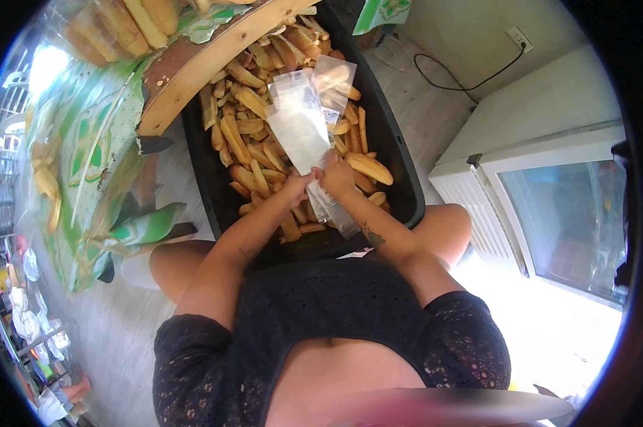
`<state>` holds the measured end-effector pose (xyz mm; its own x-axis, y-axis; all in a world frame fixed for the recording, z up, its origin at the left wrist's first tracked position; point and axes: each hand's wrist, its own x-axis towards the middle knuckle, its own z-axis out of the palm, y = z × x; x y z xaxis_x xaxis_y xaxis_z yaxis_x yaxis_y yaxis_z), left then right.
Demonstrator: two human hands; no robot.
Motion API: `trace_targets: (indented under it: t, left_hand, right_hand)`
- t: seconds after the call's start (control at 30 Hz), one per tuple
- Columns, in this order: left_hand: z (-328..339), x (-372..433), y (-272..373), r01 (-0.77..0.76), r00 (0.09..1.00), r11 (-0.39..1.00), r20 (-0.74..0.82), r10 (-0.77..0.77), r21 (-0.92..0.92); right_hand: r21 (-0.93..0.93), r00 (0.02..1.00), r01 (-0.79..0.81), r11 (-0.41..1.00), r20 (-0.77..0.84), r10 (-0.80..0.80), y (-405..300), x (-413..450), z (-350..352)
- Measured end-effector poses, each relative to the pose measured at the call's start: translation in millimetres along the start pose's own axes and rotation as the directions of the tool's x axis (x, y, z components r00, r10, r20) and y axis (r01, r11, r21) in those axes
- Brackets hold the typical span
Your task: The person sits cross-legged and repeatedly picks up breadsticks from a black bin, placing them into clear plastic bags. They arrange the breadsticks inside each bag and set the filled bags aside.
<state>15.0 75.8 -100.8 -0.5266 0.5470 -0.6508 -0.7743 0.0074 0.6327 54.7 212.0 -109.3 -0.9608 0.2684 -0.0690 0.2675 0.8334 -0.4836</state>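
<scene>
Both hands grip a stack of clear plastic bags [299,127], which fans out away from me over the bread. My left hand [297,188] holds the stack's left edge near its lower end. Close against it, my right hand [335,175] closes around the right side, with bag ends hanging below the fingers. Beneath is a deep black plastic tub [399,144] heaped with elongated bread pieces [249,126]. A whole small bread roll [371,168] lies right of my right hand. Beyond the stack, another clear bag [338,72] rests on the bread.
A wood-edged tabletop [215,66] overhangs the tub's far left, bearing bagged bread [105,32]. Green patterned plastic sheeting [95,144] drapes from it. At right stands a white glass-fronted cabinet [567,213]; a black cord [460,88] runs to a wall outlet [519,38]. A cluttered rack [33,341] is lower left.
</scene>
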Motion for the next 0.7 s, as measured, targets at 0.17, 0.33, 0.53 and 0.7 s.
trace_targets:
  t: [0.17, 0.33, 0.53, 0.7]
  left_hand:
    - [-32, -13, -7, -0.168, 0.979, 0.985, -0.12, 0.163, -0.032]
    - [-50, -24, -9, -0.005, 0.992, 0.998, -0.126, -0.004, -0.067]
    - [-62, -19, -22, -0.022, 0.991, 0.999, -0.13, 0.018, -0.029]
    - [-56, -19, -16, 0.023, 0.992, 0.999, -0.128, -0.018, 0.042]
  right_hand:
    - [0.295, 0.991, -0.087, 0.952, -0.073, 0.113, -2, 13, 19]
    - [0.8, 0.973, -0.221, 0.558, 0.14, 0.185, 5, 30, 53]
    - [0.866, 0.903, -0.358, 0.349, 0.226, 0.365, 12, 37, 71]
    - [0.907, 0.83, -0.418, 0.055, 0.357, 0.428, 5, 52, 59]
